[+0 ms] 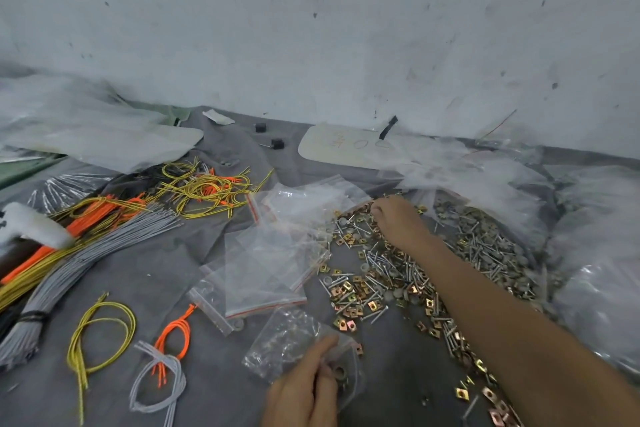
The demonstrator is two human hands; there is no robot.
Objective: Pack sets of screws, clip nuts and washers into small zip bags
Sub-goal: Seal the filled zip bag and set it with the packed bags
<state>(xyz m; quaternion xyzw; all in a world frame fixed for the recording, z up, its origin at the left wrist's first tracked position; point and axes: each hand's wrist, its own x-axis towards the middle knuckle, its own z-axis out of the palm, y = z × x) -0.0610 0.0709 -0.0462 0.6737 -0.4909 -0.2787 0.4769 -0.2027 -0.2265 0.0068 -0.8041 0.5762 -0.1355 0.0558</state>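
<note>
Markings: one item only, the white board (320, 151) lying by the wall.
Handwritten orange scribble, too blurred to read. To its right, a thin drawn oval that could be "0" or "O", then a second, fainter outline. Nothing else legible.

The right hand's (398, 218) fingers (378, 211) dip into the heap of screws and clip nuts (391, 274); whether they hold anything cannot be told. The left hand (304, 388), cropped at the bottom edge, covers part of a small zip bag (287, 340). The orange writing (341, 141) near the tabletop's far edge is unreadable.
</note>
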